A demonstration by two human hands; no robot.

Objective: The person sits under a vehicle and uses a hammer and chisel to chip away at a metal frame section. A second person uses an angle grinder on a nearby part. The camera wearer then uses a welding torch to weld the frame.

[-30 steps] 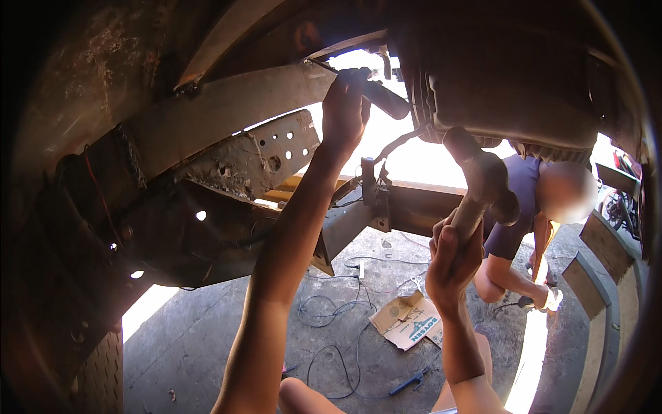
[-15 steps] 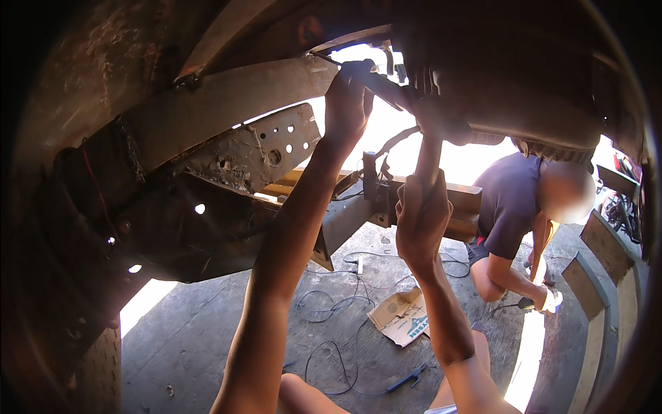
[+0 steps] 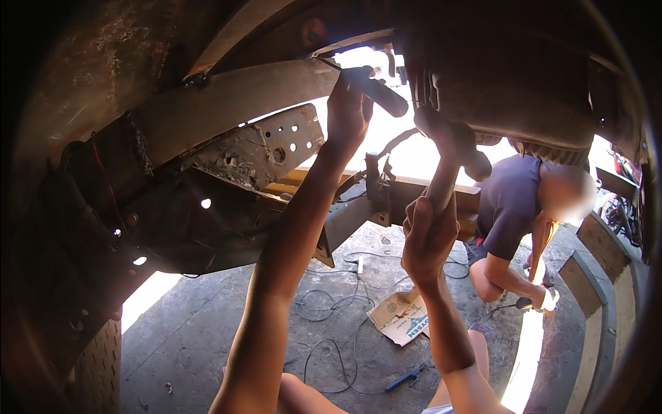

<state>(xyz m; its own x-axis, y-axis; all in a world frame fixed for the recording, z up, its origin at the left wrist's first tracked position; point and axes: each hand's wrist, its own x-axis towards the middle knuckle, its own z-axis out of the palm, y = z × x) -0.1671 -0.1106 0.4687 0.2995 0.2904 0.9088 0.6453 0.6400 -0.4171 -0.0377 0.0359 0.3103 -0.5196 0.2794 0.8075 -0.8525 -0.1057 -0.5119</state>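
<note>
Raised up under the metal frame, my left hand (image 3: 349,114) is wrapped round a dark chisel-like tool (image 3: 387,96) with a thick, round handle. Its thin shaft points up and left to the edge of a curved steel beam (image 3: 234,93); whether the tip touches is hard to make out. My right hand (image 3: 429,238) grips the handle of a hammer (image 3: 472,152), below and to the right of that tool. A small gap separates the hammer's head from the tool's butt end. Strong backlight darkens both tools.
A perforated bracket (image 3: 265,148) and a crossbeam (image 3: 420,196) lie close to my arms. At the right another person (image 3: 510,207) bends low. On the floor are cables (image 3: 331,303), a cardboard piece (image 3: 402,317) and a blue-handled tool (image 3: 405,379). Steel channels (image 3: 586,286) stand far right.
The hammer in my right hand has swung down and right, away from the butt of the tool. My left hand stays nearly in place, holding the tool.
</note>
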